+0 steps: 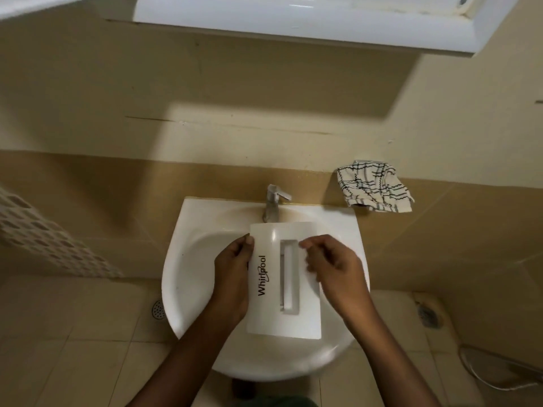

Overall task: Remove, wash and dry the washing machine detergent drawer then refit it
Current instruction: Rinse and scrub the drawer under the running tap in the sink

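Observation:
The white detergent drawer (pixel 271 315) hangs over the basin of a white sink (pixel 188 259), its front panel with the "Whirlpool" lettering and the recessed handle facing up at me. My left hand (pixel 232 274) grips the drawer's left edge, thumb on the panel. My right hand (pixel 330 265) lies over the right edge, fingers curled near the handle recess. The drawer's compartments are hidden beneath the panel. A checked cloth (pixel 374 186) lies on the ledge behind the sink, to the right.
A chrome tap (pixel 274 201) stands at the back of the sink, just beyond the drawer; no water is visible. A white cabinet (pixel 323 19) hangs overhead. A perforated basket (pixel 44 233) is at the left. Floor drains and a hose lie on the tiled floor.

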